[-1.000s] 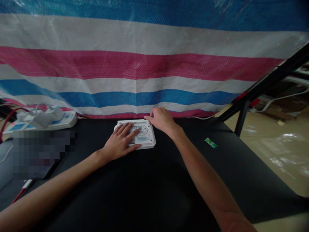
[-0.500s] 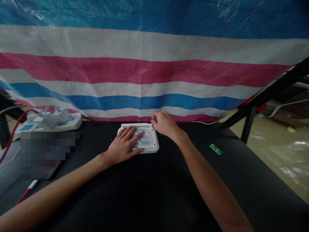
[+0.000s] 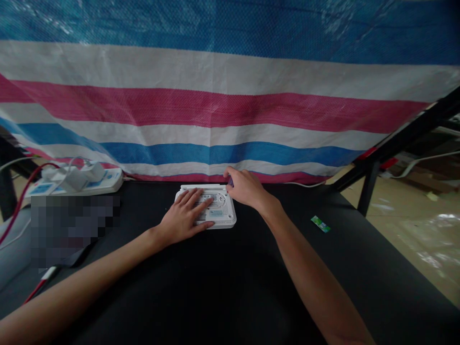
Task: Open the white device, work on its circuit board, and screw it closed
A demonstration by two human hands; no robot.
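Observation:
A white Wi-Fi router lies on the black tabletop, its vented, labelled underside facing up and a white bar along its far edge. My left hand rests flat on the router's left half with the fingers spread, covering part of the label. At the far right corner of the router is my right hand, its fingers curled closed around a small purple object. Most of that object is hidden by the fingers, so its kind cannot be made out.
A white power strip with plugged-in adapters stands at the back left, near a blurred-out dark device with a red cable. A small green packet lies to the right. Striped tarpaulin hangs behind the table; a black metal frame rises at right.
My right hand has shifted very slightly and its wrist has turned a little at the router's corner. My left hand and the router stay put.

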